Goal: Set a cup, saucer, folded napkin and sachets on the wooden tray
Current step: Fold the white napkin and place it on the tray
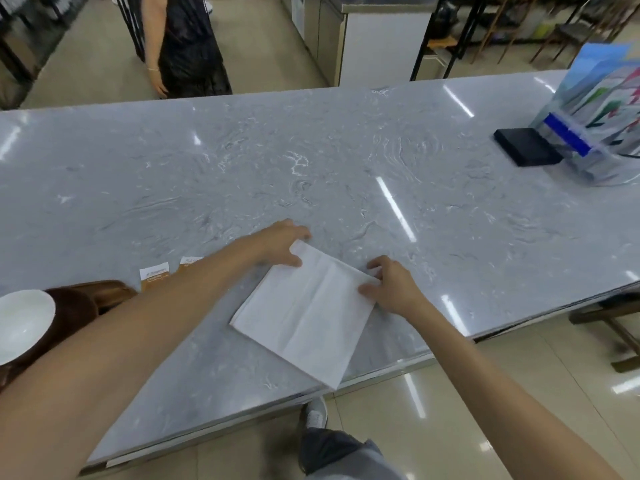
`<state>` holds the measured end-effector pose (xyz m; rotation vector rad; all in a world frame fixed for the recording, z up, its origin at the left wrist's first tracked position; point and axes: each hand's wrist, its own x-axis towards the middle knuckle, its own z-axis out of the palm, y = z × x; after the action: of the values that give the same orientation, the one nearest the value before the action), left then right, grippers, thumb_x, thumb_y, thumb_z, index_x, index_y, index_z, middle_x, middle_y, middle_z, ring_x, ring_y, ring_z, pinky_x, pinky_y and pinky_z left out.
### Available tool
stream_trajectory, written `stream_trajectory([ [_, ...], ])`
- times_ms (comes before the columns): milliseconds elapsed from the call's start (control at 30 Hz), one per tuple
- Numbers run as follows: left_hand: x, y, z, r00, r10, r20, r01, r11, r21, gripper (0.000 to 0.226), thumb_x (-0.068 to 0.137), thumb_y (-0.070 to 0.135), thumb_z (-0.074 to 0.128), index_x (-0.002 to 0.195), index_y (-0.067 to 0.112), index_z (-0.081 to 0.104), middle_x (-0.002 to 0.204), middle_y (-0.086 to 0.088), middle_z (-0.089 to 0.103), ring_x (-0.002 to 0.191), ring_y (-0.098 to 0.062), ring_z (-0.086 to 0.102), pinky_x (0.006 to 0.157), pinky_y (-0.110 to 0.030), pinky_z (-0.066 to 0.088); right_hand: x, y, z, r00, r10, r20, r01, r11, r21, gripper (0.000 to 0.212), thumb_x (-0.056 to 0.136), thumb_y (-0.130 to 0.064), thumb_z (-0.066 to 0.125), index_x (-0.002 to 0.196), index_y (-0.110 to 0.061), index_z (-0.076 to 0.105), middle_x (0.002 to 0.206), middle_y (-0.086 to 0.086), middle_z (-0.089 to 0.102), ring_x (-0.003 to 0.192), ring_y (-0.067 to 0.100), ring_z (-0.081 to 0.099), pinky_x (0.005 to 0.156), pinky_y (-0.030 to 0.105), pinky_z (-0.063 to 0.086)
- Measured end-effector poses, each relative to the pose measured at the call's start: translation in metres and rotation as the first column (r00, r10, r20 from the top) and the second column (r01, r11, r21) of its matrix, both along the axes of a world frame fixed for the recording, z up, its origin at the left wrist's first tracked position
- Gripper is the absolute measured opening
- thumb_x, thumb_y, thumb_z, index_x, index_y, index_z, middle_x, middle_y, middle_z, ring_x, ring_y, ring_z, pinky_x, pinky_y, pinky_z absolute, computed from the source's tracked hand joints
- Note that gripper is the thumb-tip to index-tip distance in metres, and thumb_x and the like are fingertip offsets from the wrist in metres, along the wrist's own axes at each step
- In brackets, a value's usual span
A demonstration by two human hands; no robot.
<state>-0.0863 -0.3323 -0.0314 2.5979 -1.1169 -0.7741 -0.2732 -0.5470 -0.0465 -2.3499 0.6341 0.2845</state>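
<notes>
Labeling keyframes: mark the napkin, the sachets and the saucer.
napkin [304,317], head view, middle of the white sheet.
sachets [154,278], head view, face of the left orange-and-white packet.
saucer [24,323], head view, white inner surface near the left edge.

Grey marble counter [311,161] under white napkin [308,313], sachets [154,276], wooden tray [104,292], black box [526,147], leaflet holder [595,133].

A café or shop: long marble counter [311,161]; steel fridge [374,39]; wooden chairs [568,32] behind.
</notes>
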Motion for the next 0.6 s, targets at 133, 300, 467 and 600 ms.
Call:
stream_trajectory([
  [133, 0.011, -0.015, 0.010, 0.997, -0.029, -0.069, 0.033, 0.998, 0.050, 0.043, 0.075, 0.016, 0.084, 0.114, 0.014, 0.064, 0.113, -0.004, 0.057, 0.109, -0.027, 0.058, 0.089, -0.036, 0.048, 0.004, -0.006, 0.009, 0.999, -0.025, -0.039, 0.032, 0.979, 0.201, 0.050, 0.087, -0.011, 0.079, 0.132, -0.013, 0.059, 0.118, 0.007, 0.061, 0.100, 0.022, 0.059, 0.069, 0.023, 0.047],
  [300, 0.014, -0.011, 0.026, 0.994, -0.099, -0.050, 0.098, 0.995, -0.011, 0.019, 0.075, 0.011, 0.080, 0.090, 0.011, 0.068, 0.095, -0.006, 0.062, 0.089, -0.025, 0.059, 0.076, -0.035, 0.047, 0.009, -0.019, 0.032, 0.998, -0.012, 0.065, -0.009, 0.947, 0.321, 0.020, 0.085, -0.005, 0.079, 0.103, -0.014, 0.078, 0.089, 0.001, 0.074, 0.079, 0.014, 0.068, 0.066, 0.018, 0.054],
  [467, 0.020, 0.014, 0.066, 0.992, 0.004, -0.129, -0.037, 0.966, -0.255, 0.012, 0.078, 0.023, 0.084, 0.078, 0.024, 0.073, 0.071, 0.006, 0.071, 0.061, -0.006, 0.059, 0.063, -0.027, 0.045, 0.016, -0.041, 0.062, 0.980, -0.038, 0.193, -0.038, 0.925, 0.378, 0.009, 0.086, -0.017, 0.083, 0.092, -0.023, 0.079, 0.074, -0.007, 0.064, 0.069, 0.011, 0.057, 0.068, 0.024, 0.047],
  [600, 0.022, 0.026, 0.100, 0.994, 0.073, -0.085, -0.100, 0.915, -0.390, 0.006, 0.082, 0.029, 0.081, 0.082, 0.024, 0.080, 0.077, -0.006, 0.075, 0.062, -0.009, 0.061, 0.062, -0.028, 0.046, 0.027, -0.053, 0.084, 0.950, -0.053, 0.307, -0.070, 0.924, 0.376, 0.007, 0.088, -0.031, 0.081, 0.095, -0.028, 0.081, 0.078, -0.005, 0.064, 0.069, 0.006, 0.059, 0.068, 0.020, 0.050],
])
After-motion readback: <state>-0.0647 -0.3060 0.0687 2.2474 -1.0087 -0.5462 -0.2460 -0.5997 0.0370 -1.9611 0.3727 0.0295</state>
